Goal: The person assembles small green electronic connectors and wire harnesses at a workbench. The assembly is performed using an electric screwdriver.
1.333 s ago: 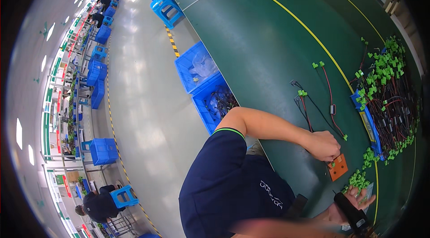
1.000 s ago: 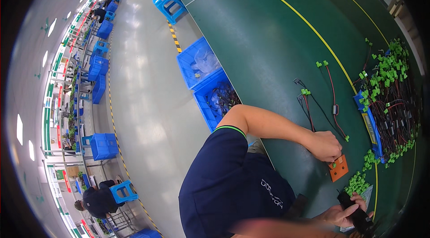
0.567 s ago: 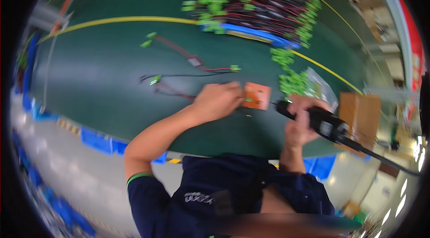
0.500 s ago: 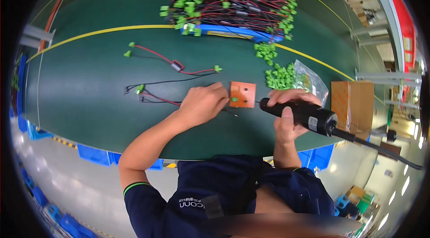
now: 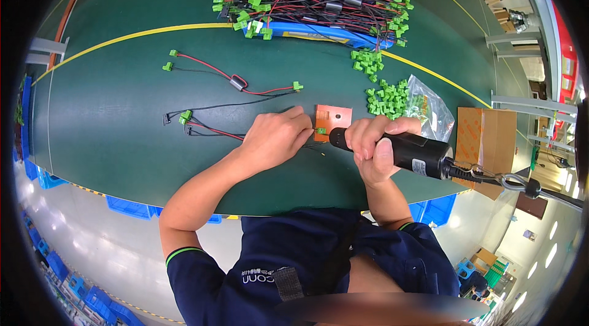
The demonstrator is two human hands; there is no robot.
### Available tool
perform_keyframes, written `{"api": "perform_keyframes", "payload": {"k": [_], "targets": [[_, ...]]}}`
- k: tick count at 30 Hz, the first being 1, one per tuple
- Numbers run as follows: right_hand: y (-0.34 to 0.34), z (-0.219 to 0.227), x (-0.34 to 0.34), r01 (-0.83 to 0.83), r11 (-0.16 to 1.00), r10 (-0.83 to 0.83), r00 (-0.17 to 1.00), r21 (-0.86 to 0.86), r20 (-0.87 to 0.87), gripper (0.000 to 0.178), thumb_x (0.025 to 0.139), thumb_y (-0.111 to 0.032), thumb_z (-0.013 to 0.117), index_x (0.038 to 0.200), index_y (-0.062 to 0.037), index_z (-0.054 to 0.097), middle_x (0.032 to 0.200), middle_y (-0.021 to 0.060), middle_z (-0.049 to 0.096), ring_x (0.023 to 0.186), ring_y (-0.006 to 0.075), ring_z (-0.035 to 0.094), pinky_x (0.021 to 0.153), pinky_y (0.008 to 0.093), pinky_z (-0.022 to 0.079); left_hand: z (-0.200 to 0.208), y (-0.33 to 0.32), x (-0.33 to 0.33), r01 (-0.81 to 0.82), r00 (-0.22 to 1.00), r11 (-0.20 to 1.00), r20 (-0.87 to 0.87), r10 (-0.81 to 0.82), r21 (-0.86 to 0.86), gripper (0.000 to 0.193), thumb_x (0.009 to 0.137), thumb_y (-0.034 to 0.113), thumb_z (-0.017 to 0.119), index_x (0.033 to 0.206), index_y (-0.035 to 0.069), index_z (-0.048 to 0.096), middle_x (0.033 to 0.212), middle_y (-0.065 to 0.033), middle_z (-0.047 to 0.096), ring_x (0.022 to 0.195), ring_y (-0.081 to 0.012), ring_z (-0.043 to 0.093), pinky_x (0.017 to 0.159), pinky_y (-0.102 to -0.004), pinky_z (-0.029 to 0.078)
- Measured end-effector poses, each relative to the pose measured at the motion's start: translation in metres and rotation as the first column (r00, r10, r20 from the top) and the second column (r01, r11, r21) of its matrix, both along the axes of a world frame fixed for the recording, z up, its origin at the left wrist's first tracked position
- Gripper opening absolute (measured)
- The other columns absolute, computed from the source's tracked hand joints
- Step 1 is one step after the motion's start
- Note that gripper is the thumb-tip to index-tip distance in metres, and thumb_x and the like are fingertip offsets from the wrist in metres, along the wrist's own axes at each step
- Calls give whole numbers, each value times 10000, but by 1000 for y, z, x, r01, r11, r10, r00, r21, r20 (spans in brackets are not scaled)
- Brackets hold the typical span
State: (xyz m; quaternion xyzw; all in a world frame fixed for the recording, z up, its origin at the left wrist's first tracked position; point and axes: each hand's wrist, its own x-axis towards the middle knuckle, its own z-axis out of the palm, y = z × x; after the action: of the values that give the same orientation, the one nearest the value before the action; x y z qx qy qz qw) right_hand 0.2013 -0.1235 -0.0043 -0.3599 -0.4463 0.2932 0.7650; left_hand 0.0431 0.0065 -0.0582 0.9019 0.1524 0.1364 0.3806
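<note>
Left grip (image 5: 277, 137): pinched on red-and-black wire harness (image 5: 216, 131)
Right grip (image 5: 373, 147): clamped around black electric screwdriver (image 5: 428, 153)
Orange fixture block (image 5: 333, 122): just right of left grip's fingertips

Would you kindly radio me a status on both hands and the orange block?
Right hand gripping black corded tool, nose at orange block. Left hand at block's left edge, beside small green connector. Loose green connectors heaped apart from block.

A cardboard box (image 5: 500, 139) stands right; blue bins (image 5: 127, 206), lower left
</note>
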Motion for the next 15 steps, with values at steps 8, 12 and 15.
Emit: {"api": "perform_keyframes", "payload": {"k": [8,12,15], "targets": [[-2,2,0,30,1000,-30,999,-4,12,302,1044,-182,646,1191,-154,385,722,37,513,573,149,494,568,347,465,2,0,4,17,1000,1000,14,-17,-5,110,939,153,691,916,52,657,853,-103,616,705,-360,653,595,-475,516],[0,-1,32,47,999,-48,999,6,22,312,1042,-211,657,1182,-156,384,721,34,508,581,147,500,604,351,474,-6,2,35,0,998,1000,57,0,-3,114,937,157,697,904,53,663,845,-98,617,707,-357,648,586,-471,505],[-1,-6,37,42,999,-42,999,-2,23,319,1036,-194,657,1188,-153,379,716,37,509,558,148,488,575,353,467,-8,-2,39,5,999,1000,41,-6,5,112,936,154,696,907,51,664,849,-99,620,710,-356,650,588,-471,505]]}}
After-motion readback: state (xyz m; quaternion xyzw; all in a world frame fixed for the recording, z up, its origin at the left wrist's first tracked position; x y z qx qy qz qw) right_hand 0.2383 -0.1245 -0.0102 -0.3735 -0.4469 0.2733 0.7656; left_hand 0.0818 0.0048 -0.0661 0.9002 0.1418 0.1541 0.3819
